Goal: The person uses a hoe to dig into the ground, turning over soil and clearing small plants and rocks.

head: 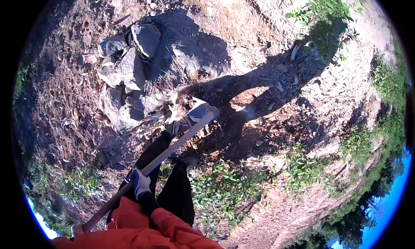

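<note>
A hoe with a long wooden handle (pixel 180 141) slants across the front of my body. My right hand (pixel 141 183), in a pale work glove, is closed around the middle of that handle. Lower down, at the rear end of the handle, my left hand (pixel 77 230) grips it, partly hidden by my orange clothing. The metal hoe blade (pixel 198 110) is at the ground among dry leaves (pixel 175 114), just ahead of my feet. How deep its edge sits cannot be told.
Angular rocks (pixel 124 67) are heaped ahead to the left, beside a large shaded boulder (pixel 191 41). Low green weeds (pixel 223 187) grow at my right. My shadow (pixel 246 83) falls across loose soil, and trees (pixel 350 223) edge the slope.
</note>
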### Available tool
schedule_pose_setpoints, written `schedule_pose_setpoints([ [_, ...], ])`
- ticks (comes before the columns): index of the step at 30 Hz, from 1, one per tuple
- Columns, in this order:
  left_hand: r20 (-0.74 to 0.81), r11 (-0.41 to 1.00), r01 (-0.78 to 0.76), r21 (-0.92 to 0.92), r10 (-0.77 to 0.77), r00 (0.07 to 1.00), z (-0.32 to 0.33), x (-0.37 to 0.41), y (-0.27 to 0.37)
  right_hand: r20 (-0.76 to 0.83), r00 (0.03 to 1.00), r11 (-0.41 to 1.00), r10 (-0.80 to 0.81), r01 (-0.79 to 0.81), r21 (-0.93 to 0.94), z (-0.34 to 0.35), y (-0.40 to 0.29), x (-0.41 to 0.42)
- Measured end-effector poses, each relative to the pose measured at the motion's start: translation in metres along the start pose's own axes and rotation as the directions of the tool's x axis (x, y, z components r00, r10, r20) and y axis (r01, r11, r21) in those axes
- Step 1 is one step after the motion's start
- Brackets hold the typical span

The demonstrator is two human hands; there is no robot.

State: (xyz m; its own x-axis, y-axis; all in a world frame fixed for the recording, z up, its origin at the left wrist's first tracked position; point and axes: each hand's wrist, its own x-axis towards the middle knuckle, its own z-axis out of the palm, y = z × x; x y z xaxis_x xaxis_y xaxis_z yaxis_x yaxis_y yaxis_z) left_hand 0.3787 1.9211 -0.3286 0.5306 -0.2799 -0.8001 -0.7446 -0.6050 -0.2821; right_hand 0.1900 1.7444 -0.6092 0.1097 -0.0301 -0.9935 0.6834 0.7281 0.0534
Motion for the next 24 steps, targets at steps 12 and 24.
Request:
schedule_pose_setpoints([
  [12,0.139,0.694,-0.713,-0.100,0.720,0.680,0.016,0.055,0.152,0.120,0.881,0.886,-0.458,0.441,0.145,-0.072,-0.217,-0.117],
  [24,0.237,0.396,-0.918,-0.028,0.895,0.379,-0.072,-0.117,0.279,0.210,0.843,0.850,-0.495,0.420,0.318,-0.142,-0.236,-0.173],
])
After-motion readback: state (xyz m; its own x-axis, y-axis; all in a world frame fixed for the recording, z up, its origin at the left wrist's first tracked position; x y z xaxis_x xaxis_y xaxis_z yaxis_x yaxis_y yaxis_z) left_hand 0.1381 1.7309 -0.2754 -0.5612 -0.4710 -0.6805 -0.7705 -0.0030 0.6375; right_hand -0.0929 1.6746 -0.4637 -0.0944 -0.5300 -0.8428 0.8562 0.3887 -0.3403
